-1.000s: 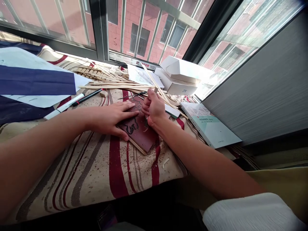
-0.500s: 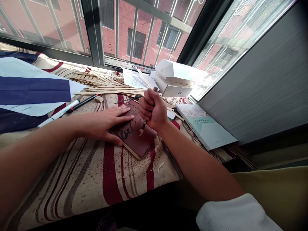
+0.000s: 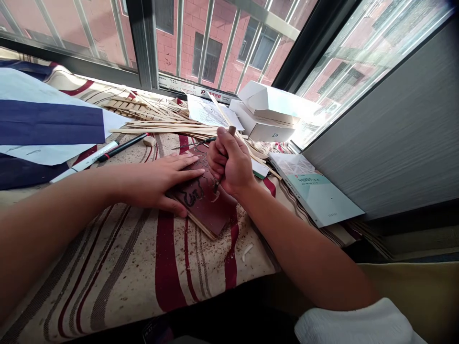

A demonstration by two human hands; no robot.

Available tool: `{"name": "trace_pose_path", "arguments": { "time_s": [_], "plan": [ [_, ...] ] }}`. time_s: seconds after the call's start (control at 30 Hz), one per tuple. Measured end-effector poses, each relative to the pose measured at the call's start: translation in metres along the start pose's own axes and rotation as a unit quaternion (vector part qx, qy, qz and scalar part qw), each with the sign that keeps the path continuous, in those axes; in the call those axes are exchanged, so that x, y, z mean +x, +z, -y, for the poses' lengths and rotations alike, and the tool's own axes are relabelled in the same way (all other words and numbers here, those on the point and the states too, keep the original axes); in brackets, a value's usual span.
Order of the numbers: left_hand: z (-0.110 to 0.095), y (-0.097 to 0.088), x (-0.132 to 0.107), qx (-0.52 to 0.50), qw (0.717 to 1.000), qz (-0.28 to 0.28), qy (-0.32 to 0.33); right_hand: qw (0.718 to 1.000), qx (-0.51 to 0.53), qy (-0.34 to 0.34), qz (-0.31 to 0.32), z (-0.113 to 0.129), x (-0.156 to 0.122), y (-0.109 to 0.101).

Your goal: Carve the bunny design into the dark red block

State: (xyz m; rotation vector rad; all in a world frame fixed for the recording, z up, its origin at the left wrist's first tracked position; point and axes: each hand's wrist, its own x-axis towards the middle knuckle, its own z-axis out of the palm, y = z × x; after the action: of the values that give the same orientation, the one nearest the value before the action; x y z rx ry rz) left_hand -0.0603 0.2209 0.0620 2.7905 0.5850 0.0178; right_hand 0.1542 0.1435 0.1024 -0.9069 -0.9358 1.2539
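A reddish-brown board [image 3: 211, 217] with dark outlines drawn or cut on its face lies at a slant on the striped cloth. Across its left side rests my left hand [image 3: 167, 184], fingers spread and pressing on the surface. My right hand [image 3: 231, 162] is wrapped in a fist round a carving knife [image 3: 232, 130], whose wooden handle end sticks out above the thumb. Its blade points down below the fist to the board, by a pale cut mark. The middle of the handle is hidden by the fingers. Small shavings are scattered on the cloth around the board.
Thin wooden strips [image 3: 158, 125] lie behind the board, beside a drawn-on paper [image 3: 204, 111] and a white box [image 3: 268, 129]. To the right is a book [image 3: 319, 191]. A white marker [image 3: 86, 161], a black pen [image 3: 124, 147] and blue-and-white paper [image 3: 50, 122] lie left. A window stands behind.
The view has shifted slightly, so most things sit a little further right. My right fist has tilted a little, and less of the blade shows below it. My left hand stays on the board.
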Motion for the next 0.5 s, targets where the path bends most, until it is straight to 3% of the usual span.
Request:
{"name": "trace_pose_path", "arguments": {
  "time_s": [0.5],
  "plan": [
    [-0.0004,0.0039,0.0016,0.017,1.0,-0.007,0.008,0.999,-0.038,-0.009,0.002,-0.0011,0.0009,-0.003]
  ]
}}
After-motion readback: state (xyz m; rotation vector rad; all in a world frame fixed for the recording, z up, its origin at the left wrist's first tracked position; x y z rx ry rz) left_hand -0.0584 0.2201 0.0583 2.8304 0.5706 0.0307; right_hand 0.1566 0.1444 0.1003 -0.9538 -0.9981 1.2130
